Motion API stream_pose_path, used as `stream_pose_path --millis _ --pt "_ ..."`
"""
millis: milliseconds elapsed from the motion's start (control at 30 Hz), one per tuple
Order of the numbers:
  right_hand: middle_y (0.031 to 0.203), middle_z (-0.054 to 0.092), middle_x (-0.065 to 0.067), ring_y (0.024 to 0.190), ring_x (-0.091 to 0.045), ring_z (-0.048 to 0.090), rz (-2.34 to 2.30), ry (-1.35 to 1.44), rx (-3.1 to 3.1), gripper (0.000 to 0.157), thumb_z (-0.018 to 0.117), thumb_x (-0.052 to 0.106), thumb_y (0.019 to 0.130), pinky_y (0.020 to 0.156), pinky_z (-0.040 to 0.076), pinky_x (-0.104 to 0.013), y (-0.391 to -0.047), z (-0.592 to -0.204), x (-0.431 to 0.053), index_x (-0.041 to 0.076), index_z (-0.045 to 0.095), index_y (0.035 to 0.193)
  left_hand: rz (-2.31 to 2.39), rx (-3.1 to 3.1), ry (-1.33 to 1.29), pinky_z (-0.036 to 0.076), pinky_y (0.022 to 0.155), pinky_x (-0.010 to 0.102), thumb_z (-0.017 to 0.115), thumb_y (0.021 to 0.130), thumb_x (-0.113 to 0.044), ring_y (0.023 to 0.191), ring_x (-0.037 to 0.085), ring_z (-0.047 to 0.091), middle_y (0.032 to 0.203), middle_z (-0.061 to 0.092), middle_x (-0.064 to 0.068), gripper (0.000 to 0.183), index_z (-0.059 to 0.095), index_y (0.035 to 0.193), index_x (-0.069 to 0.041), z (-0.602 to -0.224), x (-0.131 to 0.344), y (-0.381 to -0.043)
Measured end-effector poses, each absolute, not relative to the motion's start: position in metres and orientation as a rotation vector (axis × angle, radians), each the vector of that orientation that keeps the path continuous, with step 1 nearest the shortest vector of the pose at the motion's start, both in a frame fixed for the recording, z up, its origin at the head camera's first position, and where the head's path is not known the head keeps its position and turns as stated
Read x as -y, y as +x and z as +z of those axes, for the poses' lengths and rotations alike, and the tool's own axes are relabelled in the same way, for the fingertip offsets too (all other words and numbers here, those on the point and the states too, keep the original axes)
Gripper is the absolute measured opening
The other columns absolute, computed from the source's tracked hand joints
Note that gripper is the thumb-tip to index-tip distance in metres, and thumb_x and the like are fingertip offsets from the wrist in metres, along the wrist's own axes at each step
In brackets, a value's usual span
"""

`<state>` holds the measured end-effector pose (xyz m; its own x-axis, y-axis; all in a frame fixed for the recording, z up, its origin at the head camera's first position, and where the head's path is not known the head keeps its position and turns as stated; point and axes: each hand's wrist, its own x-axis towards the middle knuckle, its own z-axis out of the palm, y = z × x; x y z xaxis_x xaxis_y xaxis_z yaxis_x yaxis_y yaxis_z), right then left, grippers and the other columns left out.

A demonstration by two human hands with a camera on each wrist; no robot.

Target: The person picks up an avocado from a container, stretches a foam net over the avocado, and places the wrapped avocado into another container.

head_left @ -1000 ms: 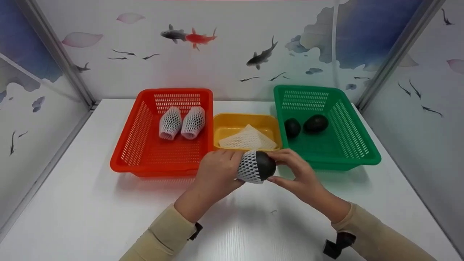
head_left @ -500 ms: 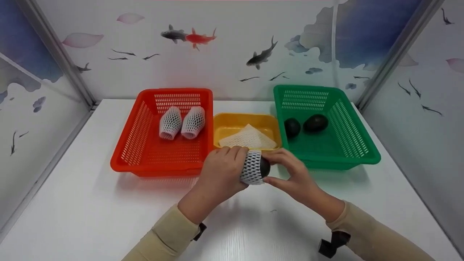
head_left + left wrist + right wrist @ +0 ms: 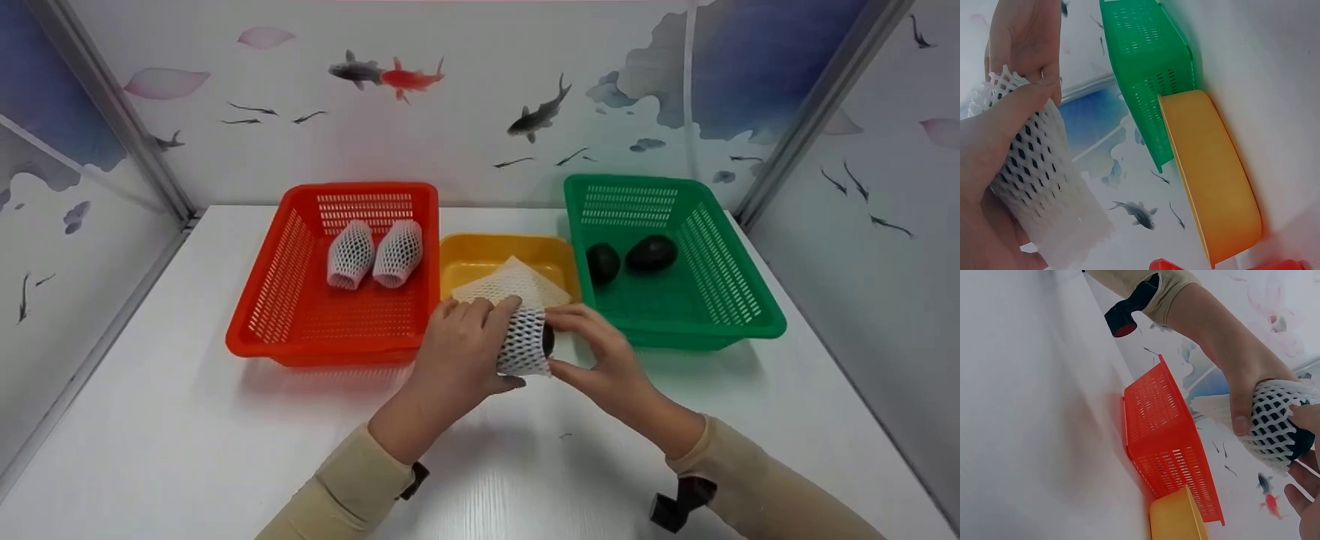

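Observation:
My left hand (image 3: 461,352) grips a white foam net sleeve (image 3: 523,341) around a dark, egg-shaped fruit that looks like an avocado (image 3: 548,341). Only the fruit's right end shows past the sleeve's open rim. At that rim my right hand (image 3: 611,360) pinches the net between thumb and fingers. In the left wrist view the narrow tail of the net (image 3: 1075,230) extends beyond the left hand. The right wrist view shows the left thumb (image 3: 1240,416) pressed on the net, with dark skin visible through the mesh.
A red basket (image 3: 330,319) at left holds two netted fruits (image 3: 375,255). Flat foam nets (image 3: 514,281) lie in a yellow tray (image 3: 551,247) at centre. Two bare dark fruits (image 3: 652,253) lie in the green basket (image 3: 697,315) at right. Printed panels (image 3: 480,135) surround the white table (image 3: 150,360).
The net has been drawn further right over the avocado, so less of its dark end shows. The right hand has moved slightly left, its fingers now at the net's rim.

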<state>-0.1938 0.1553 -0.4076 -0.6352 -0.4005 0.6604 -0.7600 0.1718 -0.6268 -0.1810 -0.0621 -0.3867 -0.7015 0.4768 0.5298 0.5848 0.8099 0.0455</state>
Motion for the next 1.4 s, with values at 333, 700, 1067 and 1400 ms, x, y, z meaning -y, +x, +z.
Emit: stream_pose_path --millis 333,700,1067,1400 --pt "0.111 0.059 -0.019 0.104 -0.023 0.057 1.612 0.968 2.014 0.043 0.073 -0.020 0.074 0.092 0.049 -0.029 -0.190 -0.407 -0.160 -0.006 0.066 0.114 -0.350 2.412 -0.763 0.051 0.086 0.040 0.089 0.067 -0.035 0.096 0.025 0.063 0.111 0.066 0.009 0.079 0.051 0.131 -0.008 -0.384 0.067 -0.182" --pt "0.112 0.059 -0.022 0.101 -0.026 0.062 1.775 1.119 1.862 0.032 0.072 -0.013 0.079 0.085 0.054 -0.035 -0.195 -0.411 -0.163 -0.013 0.067 0.111 -0.375 2.452 -0.770 0.051 0.086 0.040 0.089 0.068 -0.037 0.095 0.025 0.062 0.108 0.066 0.007 0.080 0.054 0.136 -0.015 -0.380 0.071 -0.181" --pt "0.107 0.060 -0.019 0.102 -0.024 0.057 1.701 1.156 1.854 0.027 0.072 -0.015 0.078 0.086 0.054 -0.032 -0.194 -0.409 -0.153 -0.006 0.072 0.104 -0.355 2.421 -0.749 0.051 0.088 0.042 0.088 0.070 -0.039 0.099 0.027 0.061 0.114 0.064 0.010 0.078 0.054 0.134 -0.012 -0.381 0.064 -0.179" --pt "0.106 0.055 -0.016 0.097 -0.023 0.058 1.744 1.062 1.942 0.026 0.070 -0.020 0.077 0.084 0.055 -0.032 -0.191 -0.412 -0.148 -0.005 0.068 0.097 -0.374 2.439 -0.746 0.051 0.089 0.042 0.088 0.069 -0.037 0.104 0.028 0.059 0.122 0.060 0.012 0.079 0.053 0.136 -0.014 -0.379 0.058 -0.176"
